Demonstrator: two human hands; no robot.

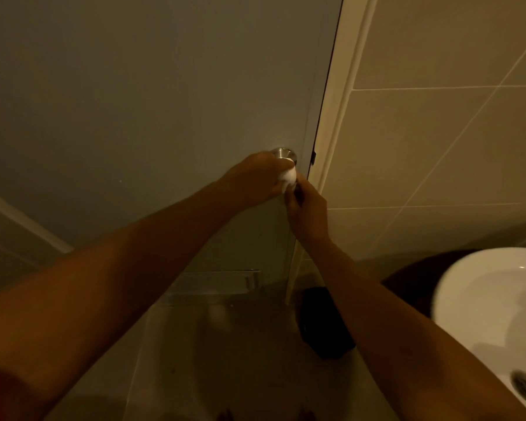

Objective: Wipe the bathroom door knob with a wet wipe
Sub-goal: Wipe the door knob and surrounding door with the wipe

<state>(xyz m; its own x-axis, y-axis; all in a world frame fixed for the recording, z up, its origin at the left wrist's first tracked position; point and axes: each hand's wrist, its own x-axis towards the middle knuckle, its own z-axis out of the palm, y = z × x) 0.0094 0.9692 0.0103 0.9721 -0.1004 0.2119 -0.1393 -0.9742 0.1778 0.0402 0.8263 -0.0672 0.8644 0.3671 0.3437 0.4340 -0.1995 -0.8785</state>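
A round metal door knob [283,153] sits near the right edge of the grey bathroom door [152,95]; only its base plate shows. A white wet wipe [289,177] is wrapped over the knob. My left hand [257,177] grips the wipe over the knob from the left. My right hand [307,211] reaches up from below right, and its fingertips pinch the lower edge of the wipe. The knob's front is hidden by the wipe and my fingers.
A cream door frame [331,123] and a beige tiled wall [438,132] stand right of the door. A white washbasin [492,314] with a metal drain [524,384] is at the lower right. A dark object [322,323] lies on the floor below the frame.
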